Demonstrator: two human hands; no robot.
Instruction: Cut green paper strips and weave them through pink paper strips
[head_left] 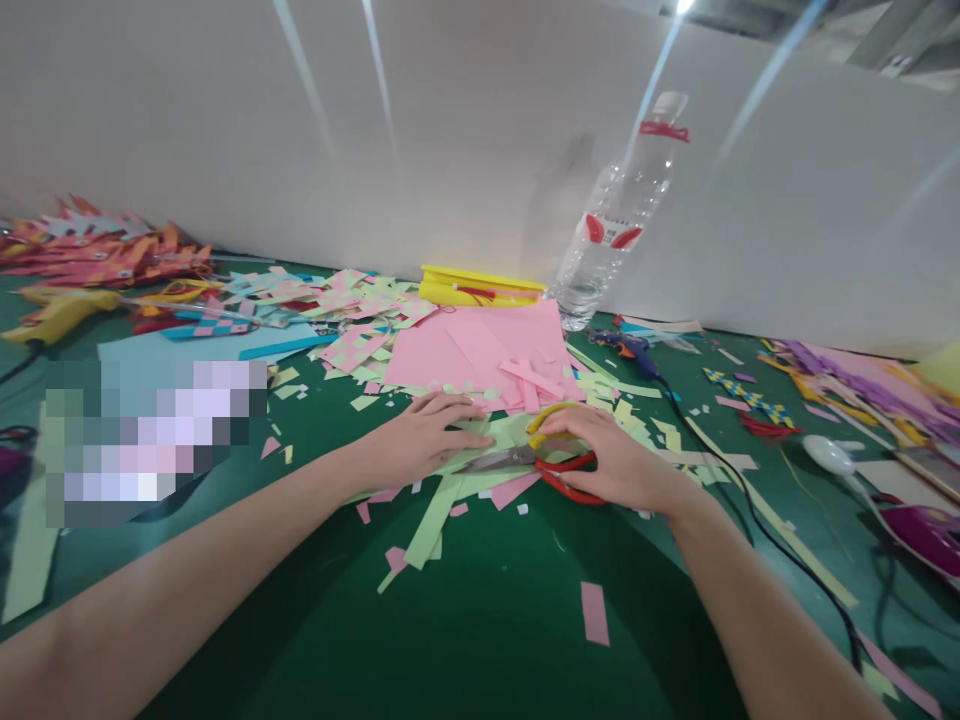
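My right hand is closed on the scissors, which have one yellow and one red handle loop. Their metal blades point left, toward my left hand. My left hand lies with its fingers outstretched on pale green paper strips, close to the blade tips. Just beyond both hands rests a pink paper sheet with several cut pink strips on top. Small green and pink scraps surround the hands. Whether the blades have paper between them is hard to make out.
A plastic bottle leans against the wall behind a blue glue gun with a black cord. At left are a yellow glue gun, blue paper and a pixelated area. A yellow folded piece lies at the back.
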